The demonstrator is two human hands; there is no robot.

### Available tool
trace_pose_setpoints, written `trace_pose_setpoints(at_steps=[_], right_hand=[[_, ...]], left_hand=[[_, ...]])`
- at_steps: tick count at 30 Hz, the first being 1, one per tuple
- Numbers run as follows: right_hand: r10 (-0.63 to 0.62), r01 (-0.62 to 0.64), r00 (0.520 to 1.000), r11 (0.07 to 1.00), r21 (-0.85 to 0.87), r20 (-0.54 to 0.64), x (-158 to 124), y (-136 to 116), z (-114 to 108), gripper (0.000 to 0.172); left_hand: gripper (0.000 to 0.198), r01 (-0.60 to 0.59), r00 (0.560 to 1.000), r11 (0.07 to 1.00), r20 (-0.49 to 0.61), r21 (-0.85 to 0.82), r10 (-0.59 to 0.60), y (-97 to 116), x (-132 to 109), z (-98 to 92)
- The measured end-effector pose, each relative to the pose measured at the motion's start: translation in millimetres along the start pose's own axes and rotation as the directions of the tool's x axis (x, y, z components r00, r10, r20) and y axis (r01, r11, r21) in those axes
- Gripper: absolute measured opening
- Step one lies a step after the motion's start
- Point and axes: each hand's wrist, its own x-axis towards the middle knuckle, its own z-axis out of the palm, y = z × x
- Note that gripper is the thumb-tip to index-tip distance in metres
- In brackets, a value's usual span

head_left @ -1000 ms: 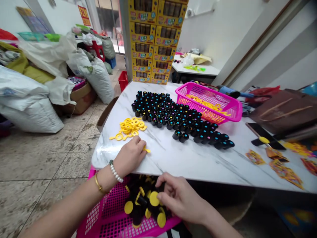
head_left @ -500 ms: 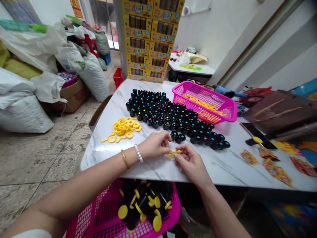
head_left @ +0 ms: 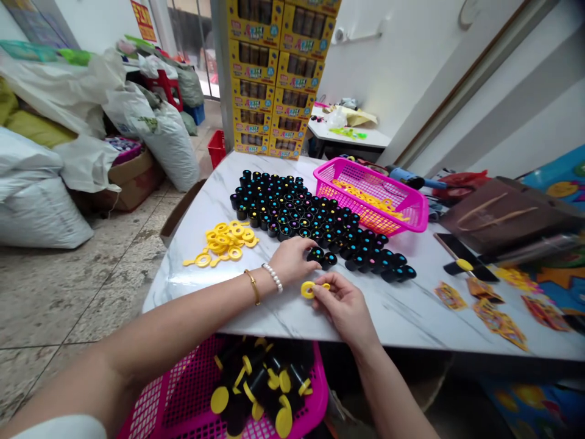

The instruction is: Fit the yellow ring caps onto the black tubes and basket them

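My right hand [head_left: 342,305] pinches a yellow plastic ring with a tab [head_left: 307,289] between thumb and fingers, just above the table. My left hand [head_left: 295,259] has its thumb and fingers closed around a small black cup [head_left: 315,255] at the near edge of the group. Beside it stands another black cup [head_left: 329,260]. Rows of black cups [head_left: 292,210] with coloured dots inside spread over the table behind my hands. To the left lies a pile of yellow rings with tabs [head_left: 228,238].
A pink basket [head_left: 415,210] holding yellow pieces sits at the back right. Below the table edge, another pink basket [head_left: 320,390] contains black cups with yellow lids. Stacked yellow boxes [head_left: 253,85] rise at the far end. A phone [head_left: 470,259] and small packets [head_left: 450,296] lie right.
My left hand has let go of the yellow ring and moved to a black cup. My right hand keeps the ring, now turned with its round face showing. The view has shifted slightly.
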Motion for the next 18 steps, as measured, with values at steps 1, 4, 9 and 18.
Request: trace_pose_setpoints(at_steps=[1,4,9,18], right_hand=[[0.001,-0.001,1.000,1.000,-0.001,-0.002,-2,0,-2,0.023],[0.009,-0.009,1.000,0.999,0.036,0.003,-7,4,-12,0.022],[0.015,-0.016,1.000,0.997,0.080,0.015,-11,3,-14,0.021],[-0.035,0.055,0.991,0.986,-0.156,0.132,13,-19,29,0.026]], left_hand=[[0.030,0.003,1.000,1.000,0.000,-0.005,-0.003,0,-1,-0.7],[0.024,0.032,0.999,0.999,0.018,-0.012,-0.032,-2,-21,-13.1],[0.025,0.063,0.996,0.998,0.064,-0.007,-0.062,0,-82,-39.8],[0.017,0.002,0.999,0.999,0.033,-0.032,-0.001,1,-98,-36.7]])
